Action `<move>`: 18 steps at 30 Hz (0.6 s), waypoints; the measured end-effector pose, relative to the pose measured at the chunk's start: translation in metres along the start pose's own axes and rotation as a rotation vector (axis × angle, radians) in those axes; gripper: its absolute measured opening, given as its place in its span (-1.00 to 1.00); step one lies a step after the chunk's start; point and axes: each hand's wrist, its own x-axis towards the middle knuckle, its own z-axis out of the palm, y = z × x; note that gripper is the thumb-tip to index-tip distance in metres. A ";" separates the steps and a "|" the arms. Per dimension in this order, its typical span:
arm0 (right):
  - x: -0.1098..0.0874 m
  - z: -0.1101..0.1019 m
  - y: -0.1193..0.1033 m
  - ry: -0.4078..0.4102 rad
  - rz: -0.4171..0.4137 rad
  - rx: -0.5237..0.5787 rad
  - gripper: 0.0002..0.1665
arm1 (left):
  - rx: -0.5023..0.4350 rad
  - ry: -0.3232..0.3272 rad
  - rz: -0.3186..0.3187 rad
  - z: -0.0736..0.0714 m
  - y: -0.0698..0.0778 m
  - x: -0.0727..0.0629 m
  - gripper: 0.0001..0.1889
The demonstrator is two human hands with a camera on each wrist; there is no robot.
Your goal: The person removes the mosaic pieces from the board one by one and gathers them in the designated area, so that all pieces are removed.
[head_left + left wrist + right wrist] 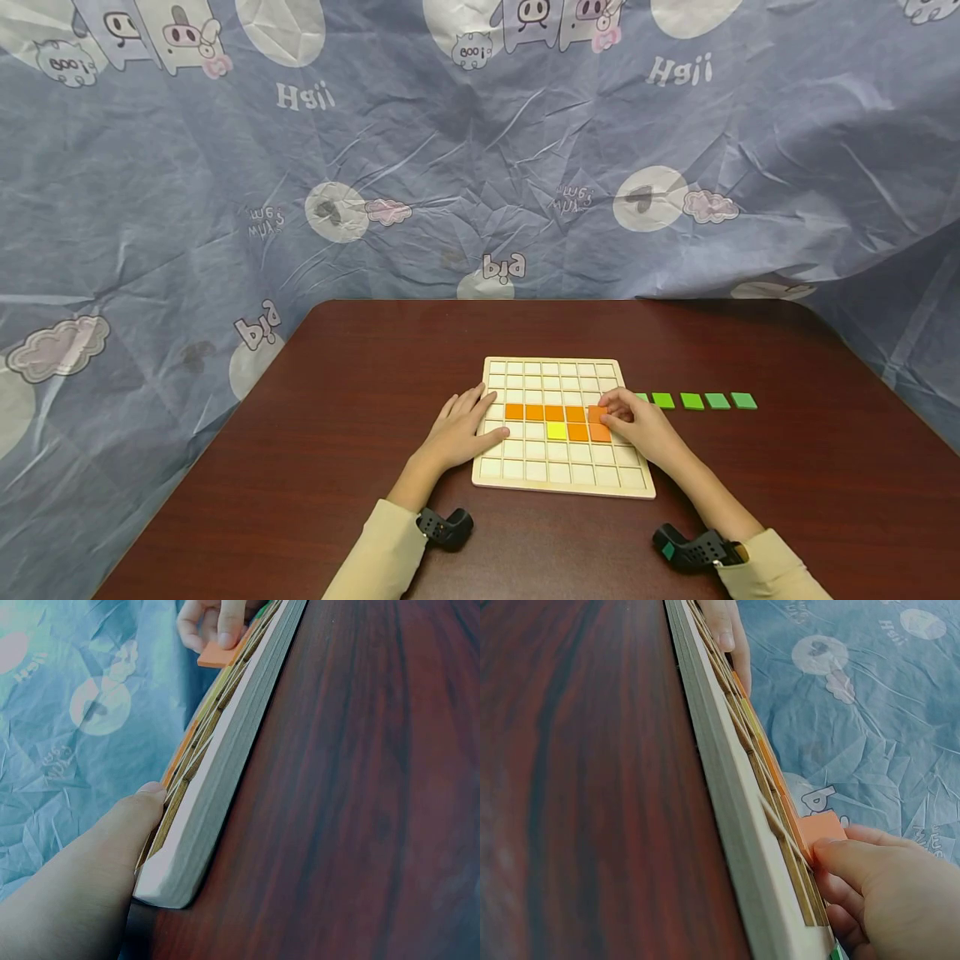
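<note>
A wooden grid board point(536, 472) lies on the table, with a row of orange tiles point(554, 413) across its middle cells. Just below that row sit a yellow tile point(557, 431) and more orange tiles. My right hand point(639, 427) pinches an orange tile point(823, 829) between thumb and fingers over the right end of the row; in the right wrist view it stands tilted above the board. My left hand point(461, 429) rests on the board's left edge, fingers spread and thumb point(142, 814) lying over the rim.
To the right of the board, several green tiles point(692, 402) lie in a line on the dark red-brown table point(390, 350). Behind the table hangs a blue-grey printed cloth point(420, 167). Each wrist wears a black camera band point(447, 528).
</note>
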 end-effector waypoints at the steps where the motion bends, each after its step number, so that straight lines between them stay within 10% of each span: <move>1: 0.000 0.000 0.000 -0.002 -0.007 -0.003 -0.79 | 0.000 -0.001 -0.001 0.000 0.000 0.000 -0.25; 18: -0.001 -0.033 0.006 -0.103 0.073 0.151 -0.69 | 0.001 -0.008 -0.009 0.002 -0.001 0.001 -0.25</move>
